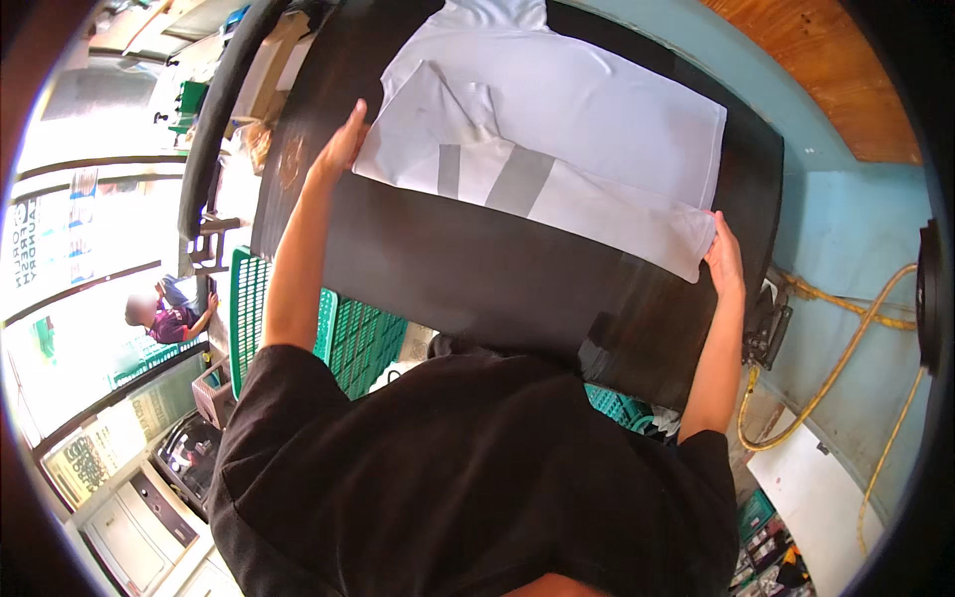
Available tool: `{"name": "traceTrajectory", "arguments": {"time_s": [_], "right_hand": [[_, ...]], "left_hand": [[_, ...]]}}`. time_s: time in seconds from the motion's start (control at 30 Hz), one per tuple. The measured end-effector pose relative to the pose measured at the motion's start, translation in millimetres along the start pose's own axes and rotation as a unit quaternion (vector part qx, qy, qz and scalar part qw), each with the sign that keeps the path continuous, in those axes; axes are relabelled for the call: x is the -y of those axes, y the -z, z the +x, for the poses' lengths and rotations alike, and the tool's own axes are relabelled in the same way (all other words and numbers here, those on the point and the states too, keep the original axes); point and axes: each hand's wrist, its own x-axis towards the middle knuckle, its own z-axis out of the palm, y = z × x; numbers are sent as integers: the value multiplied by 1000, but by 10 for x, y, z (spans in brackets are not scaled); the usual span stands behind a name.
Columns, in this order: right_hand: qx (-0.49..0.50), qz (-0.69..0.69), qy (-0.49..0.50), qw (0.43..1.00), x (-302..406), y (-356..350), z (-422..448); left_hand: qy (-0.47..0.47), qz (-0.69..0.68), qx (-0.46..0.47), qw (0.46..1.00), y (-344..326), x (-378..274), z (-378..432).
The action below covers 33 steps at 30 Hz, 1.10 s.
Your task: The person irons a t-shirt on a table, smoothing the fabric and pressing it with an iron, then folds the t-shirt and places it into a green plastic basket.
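A pale shirt (589, 112) lies on a padded black table (462, 246) in front of me. Its near side is folded over into a long strip, which shows two grey bands (520, 179) and some creases towards the left. My right hand (724, 257) grips the strip's right corner, thumb on top. At the other end, my left hand (343, 145) touches the cloth's edge with one finger extended; its remaining fingers are partly hidden, so its hold is unclear. The shirt's far end runs out of the picture at the top.
Green plastic baskets (365, 347) stand below the table's near edge, at left. A yellow hose (821, 388) hangs by the blue wall (843, 231) at right. Beyond the glass front at left is another person (175, 313). White machines (134, 537) stand lower left.
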Motion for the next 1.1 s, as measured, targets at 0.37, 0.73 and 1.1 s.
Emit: {"name": "traceTrajectory", "arguments": {"time_s": [0.37,0.73,1.1], "right_hand": [[-240,-146,195,940,-274,-41,-109],[-324,-257,97,905,-663,-10,-112],[-419,-345,318,777,-677,-476,-251]], "left_hand": [[-213,122,-194,950,-327,466,-324],[-182,239,-286,910,-512,540,-410],[-229,487,-347,768,-553,537,-266]]}}
